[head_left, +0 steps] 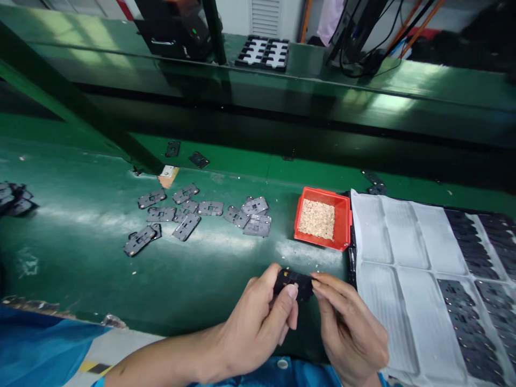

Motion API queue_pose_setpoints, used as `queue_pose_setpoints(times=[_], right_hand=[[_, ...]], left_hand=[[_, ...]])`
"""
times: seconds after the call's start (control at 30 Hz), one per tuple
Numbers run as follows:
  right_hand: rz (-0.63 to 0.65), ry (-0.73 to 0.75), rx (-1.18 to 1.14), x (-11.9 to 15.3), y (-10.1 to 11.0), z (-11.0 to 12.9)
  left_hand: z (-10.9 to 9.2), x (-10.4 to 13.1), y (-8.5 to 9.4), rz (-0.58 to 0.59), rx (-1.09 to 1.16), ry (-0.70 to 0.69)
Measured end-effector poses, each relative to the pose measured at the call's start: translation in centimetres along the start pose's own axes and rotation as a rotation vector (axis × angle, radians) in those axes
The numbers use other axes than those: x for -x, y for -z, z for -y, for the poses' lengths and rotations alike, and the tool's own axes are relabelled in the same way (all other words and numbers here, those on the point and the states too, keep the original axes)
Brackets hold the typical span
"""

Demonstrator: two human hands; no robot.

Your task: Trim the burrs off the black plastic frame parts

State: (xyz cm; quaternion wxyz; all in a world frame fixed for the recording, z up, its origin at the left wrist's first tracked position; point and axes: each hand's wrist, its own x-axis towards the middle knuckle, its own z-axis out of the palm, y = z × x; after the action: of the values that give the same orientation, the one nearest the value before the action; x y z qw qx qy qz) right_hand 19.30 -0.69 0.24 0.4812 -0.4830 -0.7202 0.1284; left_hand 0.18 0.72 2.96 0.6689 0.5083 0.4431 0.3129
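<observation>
My left hand [264, 314] grips a small black plastic part [296, 284] between thumb and fingers, low in the middle of the view. Gold-coloured spots show on the part's upper face. My right hand [349, 317] is closed, its thumb and fingertips pinched together against the part's right end. Whatever lies between those fingertips is hidden. Just beyond the hands stands a red bin [303, 237] holding many tiny tan or brass-coloured pieces [317, 219]. Loose black plastic parts [186, 227] of a similar kind lie scattered on the green bench [217, 269] to the left.
At right lies a white compartmented tray [373, 226] with rows of black parts [470, 328] in its right-hand compartments. A green post [100, 126] slants down at left. Behind, a raised green shelf [314, 64] carries a black-and-white tray [264, 52] and cables.
</observation>
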Motion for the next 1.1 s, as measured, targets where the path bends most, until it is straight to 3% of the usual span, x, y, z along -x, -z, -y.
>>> queue_pose_setpoints(times=[0.2,0.4,1.1], right_hand=[[-0.076,-0.015,-0.025,0.5,0.0,0.1],[-0.075,-0.043,-0.020,1.1,0.2,0.0],[0.060,0.003,0.010,0.3,0.7,-0.8]], left_hand=[[0.1,0.3,-0.7,-0.004,0.031,-0.017],[0.2,0.4,-0.8,0.006,0.035,-0.015],[0.1,0.1,-1.2,-0.003,0.057,0.000]])
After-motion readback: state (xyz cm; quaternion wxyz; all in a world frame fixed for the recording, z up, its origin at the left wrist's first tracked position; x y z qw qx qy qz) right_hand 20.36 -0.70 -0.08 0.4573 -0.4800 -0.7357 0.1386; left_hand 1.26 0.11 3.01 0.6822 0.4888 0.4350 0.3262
